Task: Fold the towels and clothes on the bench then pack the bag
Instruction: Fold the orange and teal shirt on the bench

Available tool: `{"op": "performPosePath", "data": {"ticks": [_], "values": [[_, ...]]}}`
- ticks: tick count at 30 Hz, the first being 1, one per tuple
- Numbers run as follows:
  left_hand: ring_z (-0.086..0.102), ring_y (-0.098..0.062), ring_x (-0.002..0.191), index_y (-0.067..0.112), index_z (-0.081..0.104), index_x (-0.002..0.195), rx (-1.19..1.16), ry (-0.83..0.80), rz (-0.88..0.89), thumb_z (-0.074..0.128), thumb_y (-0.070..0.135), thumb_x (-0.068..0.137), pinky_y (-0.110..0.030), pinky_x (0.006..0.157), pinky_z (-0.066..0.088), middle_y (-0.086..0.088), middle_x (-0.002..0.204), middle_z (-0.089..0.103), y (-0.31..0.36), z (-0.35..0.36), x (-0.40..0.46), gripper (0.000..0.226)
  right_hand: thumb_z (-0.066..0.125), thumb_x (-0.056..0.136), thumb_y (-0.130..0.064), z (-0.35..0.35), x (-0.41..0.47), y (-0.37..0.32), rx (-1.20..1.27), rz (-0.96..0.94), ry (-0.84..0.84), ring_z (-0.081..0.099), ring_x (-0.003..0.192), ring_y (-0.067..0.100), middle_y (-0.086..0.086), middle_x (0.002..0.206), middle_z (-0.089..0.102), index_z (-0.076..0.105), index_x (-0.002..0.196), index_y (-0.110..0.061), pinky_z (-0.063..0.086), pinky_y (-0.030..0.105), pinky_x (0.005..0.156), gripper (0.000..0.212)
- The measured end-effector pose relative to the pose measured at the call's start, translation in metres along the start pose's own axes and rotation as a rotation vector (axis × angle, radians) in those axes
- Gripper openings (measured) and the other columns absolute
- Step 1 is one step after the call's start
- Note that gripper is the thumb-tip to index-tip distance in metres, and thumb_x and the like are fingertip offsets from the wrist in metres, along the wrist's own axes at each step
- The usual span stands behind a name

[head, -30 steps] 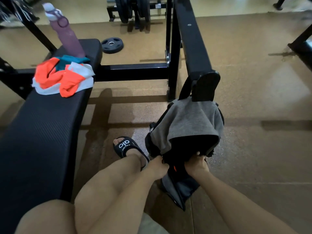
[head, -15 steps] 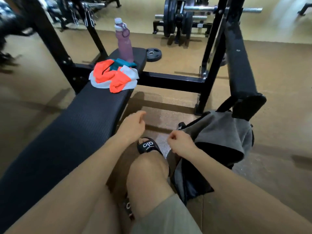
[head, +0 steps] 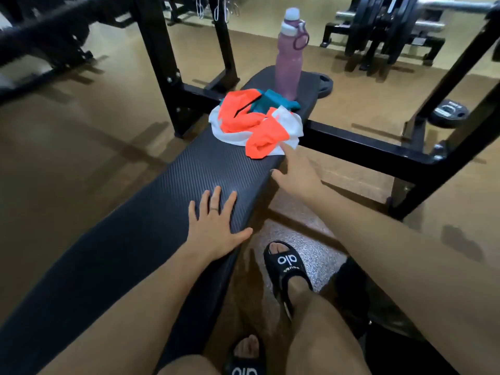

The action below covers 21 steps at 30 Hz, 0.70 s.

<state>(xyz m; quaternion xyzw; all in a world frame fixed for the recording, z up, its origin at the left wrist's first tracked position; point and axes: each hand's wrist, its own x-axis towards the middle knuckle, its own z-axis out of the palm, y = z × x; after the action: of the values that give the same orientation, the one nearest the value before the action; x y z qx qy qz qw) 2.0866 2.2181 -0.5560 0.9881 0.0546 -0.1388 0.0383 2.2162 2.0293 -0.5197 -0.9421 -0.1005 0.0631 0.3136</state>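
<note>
In the head view, the left hand (head: 213,234) lay flat, fingers spread, on the ribbed black bench (head: 135,239), holding nothing. The right hand (head: 295,174) reached forward, fingers extended, one fingertip touching the crumpled orange-white-teal clothes (head: 254,123) at the far end, beside an upright cylindrical pink bottle (head: 289,55).

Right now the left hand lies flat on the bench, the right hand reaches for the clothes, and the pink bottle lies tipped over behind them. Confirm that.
Not quite. The head view shows the pink bottle standing upright behind the clothes, not tipped over. The rest holds: the left hand lies flat on the bench, and the right hand reaches for the clothes.
</note>
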Motion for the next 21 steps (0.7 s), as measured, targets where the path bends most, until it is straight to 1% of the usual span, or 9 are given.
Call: {"op": "performPosePath", "data": {"ticks": [5, 8, 10, 12, 14, 16, 18, 19, 21], "values": [[-0.011, -0.029, 0.155, 0.037, -0.007, 0.159, 0.005, 0.191, 0.031, 0.021, 0.08, 0.087, -0.056, 0.123, -0.004, -0.006, 0.169, -0.01, -0.002, 0.016, -0.003, 0.089, 0.063, 0.09, -0.043, 0.02, 0.074, -0.003, -0.176, -0.059, 0.112, 0.045, 0.123, 0.044, 0.021, 0.143, 0.034, 0.021, 0.158, -0.031, 0.045, 0.049, 0.101, 0.081], [-0.011, -0.028, 0.156, 0.038, -0.005, 0.16, -0.019, 0.219, 0.043, 0.022, 0.078, 0.088, -0.056, 0.123, -0.004, -0.005, 0.169, -0.01, -0.004, 0.019, -0.003, 0.088, 0.058, 0.091, -0.051, 0.029, 0.103, -0.008, -0.382, -0.083, 0.119, 0.046, 0.119, 0.043, 0.02, 0.138, 0.039, 0.039, 0.149, -0.03, 0.044, 0.049, 0.099, 0.065], [-0.011, -0.028, 0.155, 0.037, -0.004, 0.16, -0.039, 0.233, 0.054, 0.023, 0.078, 0.089, -0.055, 0.123, -0.005, -0.005, 0.169, -0.01, -0.004, 0.019, -0.003, 0.087, 0.052, 0.096, -0.038, 0.037, 0.11, -0.014, -0.393, -0.086, 0.117, 0.05, 0.115, 0.042, 0.021, 0.132, 0.045, 0.052, 0.137, -0.02, 0.043, 0.048, 0.091, 0.045], [-0.011, -0.028, 0.156, 0.037, -0.003, 0.161, -0.044, 0.248, 0.046, 0.023, 0.078, 0.089, -0.055, 0.123, -0.006, -0.005, 0.17, -0.009, -0.004, 0.019, -0.004, 0.087, 0.048, 0.097, -0.028, 0.044, 0.102, -0.023, -0.357, -0.098, 0.102, 0.053, 0.112, 0.042, 0.023, 0.128, 0.049, 0.058, 0.128, -0.01, 0.044, 0.047, 0.088, 0.037], [-0.01, -0.028, 0.156, 0.036, -0.001, 0.161, -0.052, 0.243, 0.049, 0.023, 0.08, 0.088, -0.054, 0.124, -0.006, -0.005, 0.17, -0.009, -0.004, 0.016, -0.006, 0.089, 0.047, 0.092, -0.03, 0.05, 0.08, -0.033, -0.301, -0.136, 0.068, 0.055, 0.106, 0.041, 0.023, 0.124, 0.05, 0.063, 0.112, -0.004, 0.046, 0.045, 0.085, 0.036], [-0.005, -0.028, 0.156, 0.035, 0.009, 0.161, -0.109, 0.219, 0.072, 0.026, 0.081, 0.086, -0.051, 0.125, -0.002, -0.004, 0.17, -0.001, -0.005, 0.011, -0.005, 0.09, 0.041, 0.081, -0.04, 0.054, 0.047, -0.047, -0.254, -0.201, -0.031, 0.055, 0.093, 0.036, 0.017, 0.112, 0.049, 0.059, 0.083, -0.007, 0.042, 0.04, 0.073, 0.038], [0.026, -0.03, 0.15, 0.026, 0.038, 0.151, -0.39, 0.213, 0.057, 0.041, 0.077, 0.082, -0.048, 0.122, 0.022, -0.006, 0.16, 0.035, -0.006, 0.0, -0.007, 0.085, 0.039, 0.074, -0.047, 0.06, 0.008, -0.062, -0.169, -0.239, -0.143, 0.05, 0.078, 0.028, 0.008, 0.097, 0.045, 0.044, 0.064, -0.013, 0.033, 0.035, 0.065, 0.036], [0.046, -0.028, 0.136, 0.02, 0.052, 0.136, -0.631, 0.215, 0.009, 0.053, 0.069, 0.081, -0.045, 0.111, 0.037, -0.006, 0.141, 0.055, -0.01, -0.005, -0.012, 0.074, 0.043, 0.075, -0.047, 0.062, -0.011, -0.068, -0.112, -0.237, -0.194, 0.048, 0.074, 0.024, 0.004, 0.092, 0.044, 0.042, 0.061, -0.015, 0.031, 0.034, 0.065, 0.035], [0.062, -0.017, 0.098, 0.009, 0.056, 0.109, -1.042, 0.181, -0.131, 0.075, 0.042, 0.081, -0.037, 0.088, 0.049, -0.007, 0.104, 0.064, -0.015, -0.018, -0.041, 0.047, 0.054, 0.079, -0.039, 0.067, -0.046, -0.076, 0.002, -0.198, -0.276, 0.047, 0.072, 0.021, 0.0, 0.083, 0.045, 0.042, 0.061, -0.015, 0.033, 0.037, 0.064, 0.033]]}}
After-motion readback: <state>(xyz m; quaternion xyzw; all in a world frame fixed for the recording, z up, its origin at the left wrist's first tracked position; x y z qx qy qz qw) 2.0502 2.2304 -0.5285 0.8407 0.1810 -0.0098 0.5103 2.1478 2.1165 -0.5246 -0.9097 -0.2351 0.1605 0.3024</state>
